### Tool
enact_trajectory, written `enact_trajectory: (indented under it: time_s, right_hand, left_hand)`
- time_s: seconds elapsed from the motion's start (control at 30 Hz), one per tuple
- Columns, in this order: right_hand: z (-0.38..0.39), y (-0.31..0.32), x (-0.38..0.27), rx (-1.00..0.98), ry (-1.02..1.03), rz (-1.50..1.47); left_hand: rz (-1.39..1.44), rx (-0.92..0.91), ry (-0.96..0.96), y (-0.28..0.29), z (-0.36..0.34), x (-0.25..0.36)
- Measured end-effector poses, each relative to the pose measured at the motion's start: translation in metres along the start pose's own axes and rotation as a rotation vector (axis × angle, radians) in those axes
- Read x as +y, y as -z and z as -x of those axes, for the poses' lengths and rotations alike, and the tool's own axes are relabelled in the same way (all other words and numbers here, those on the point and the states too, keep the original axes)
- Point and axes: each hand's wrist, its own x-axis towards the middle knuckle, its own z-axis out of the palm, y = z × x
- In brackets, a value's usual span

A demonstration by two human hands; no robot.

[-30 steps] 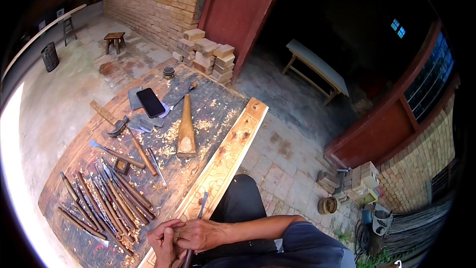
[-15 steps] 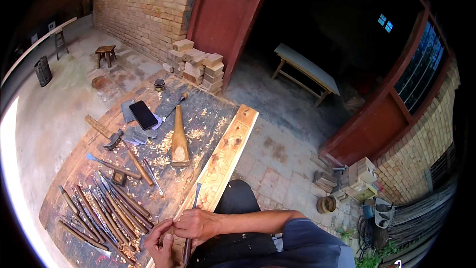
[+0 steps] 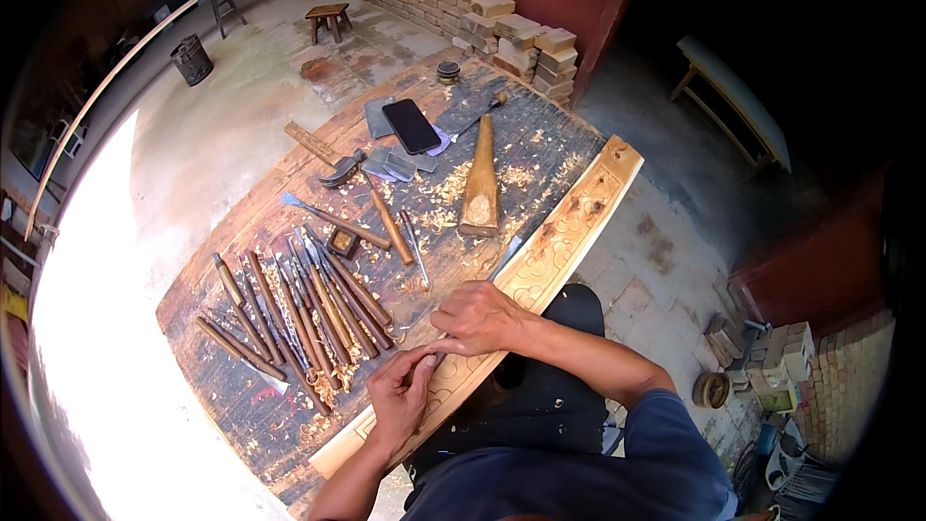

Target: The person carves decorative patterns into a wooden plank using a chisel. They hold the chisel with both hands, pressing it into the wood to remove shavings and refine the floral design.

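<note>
A carved wooden board [image 3: 531,273] lies along the right edge of the workbench, with curling patterns cut into its face. My right hand [image 3: 479,316] is closed round a chisel [image 3: 507,255], whose flat metal blade sticks out past the knuckles toward the far end; its handle is mostly hidden. Just nearer to me, my left hand [image 3: 400,396] is over the board with thumb and fingers pinched together beside the right hand. What lies between those fingertips is too small to tell. Left of the hands, several carving chisels [image 3: 307,314] with wooden handles lie side by side.
A wooden mallet [image 3: 480,183], a phone [image 3: 411,126], a hammer [image 3: 340,166] and a small dark square box [image 3: 342,242] rest on the workbench [image 3: 246,251] among wood shavings. Beyond it stand stacked bricks [image 3: 558,63] and a stool [image 3: 327,17]. My knee is beside the board.
The view has swung left and down, so bench and hands appear farther right and higher. The chisel blade has turned and now points more to the right; both hands remain close together.
</note>
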Motion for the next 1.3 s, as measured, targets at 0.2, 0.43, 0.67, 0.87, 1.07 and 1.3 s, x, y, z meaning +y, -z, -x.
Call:
enact_trajectory:
  time_s: [0.2,0.43,0.67,0.87,1.07,1.3]
  right_hand:
    - [-0.018,0.004,-0.002,0.047,-0.110,-0.009]
    - [-0.018,-0.009,0.000,0.009,-0.115,-0.050]
    - [-0.003,0.012,-0.002,0.215,-0.045,0.001]
    - [0.074,0.081,-0.025,0.423,-0.303,0.187]
    - [0.258,0.069,-0.007,0.771,-1.068,0.107]
    - [0.530,-0.091,-0.073,0.141,-1.526,0.177]
  left_hand:
    - [-0.465,0.100,-0.333,0.006,-0.015,0.009]
    - [-0.631,0.163,-0.228,0.004,-0.011,0.003]
    - [-0.604,0.139,-0.138,-0.004,-0.009,0.007]
    - [-0.689,0.202,-0.285,0.008,-0.004,-0.002]
    - [-0.694,0.128,-0.295,-0.009,-0.022,0.013]
    - [-0.731,-0.033,-0.479,-0.043,-0.007,0.016]
